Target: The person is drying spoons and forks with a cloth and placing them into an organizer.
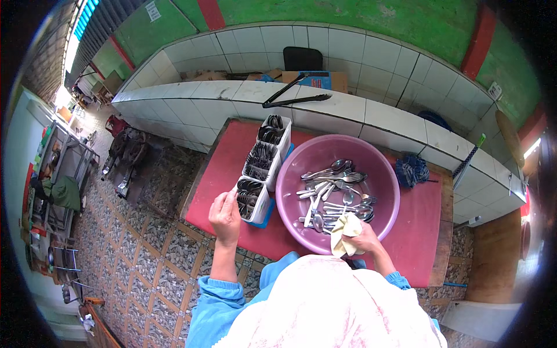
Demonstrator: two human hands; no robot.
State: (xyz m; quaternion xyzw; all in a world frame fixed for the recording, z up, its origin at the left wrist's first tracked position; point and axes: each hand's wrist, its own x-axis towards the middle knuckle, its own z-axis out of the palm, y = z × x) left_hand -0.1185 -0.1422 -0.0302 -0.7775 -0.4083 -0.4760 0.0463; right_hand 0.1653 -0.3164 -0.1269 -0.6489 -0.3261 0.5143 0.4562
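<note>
A large pink plastic basin [290, 209] holds a heap of metal spoons, forks and other cutlery [335, 178]. My right hand [363, 239] grips a pale yellow cloth [346, 235] over the basin's near edge, by the spoons. To the basin's left stands a row of white plastic cutlery bins [261, 209] filled with spoons and forks [261, 158], on something blue. My left hand [225, 215] is at the left side of the nearest bin, fingers bent close together; whether anything is between the fingertips cannot be told.
The table has a red top [213, 169] and wooden edges. Behind it runs a low white-tiled wall [335, 117] with black tongs [296, 101] on its ledge. A dark blue bundled cloth [411, 169] lies right of the basin. A burner-like metal object [126, 150] stands on the floor at left.
</note>
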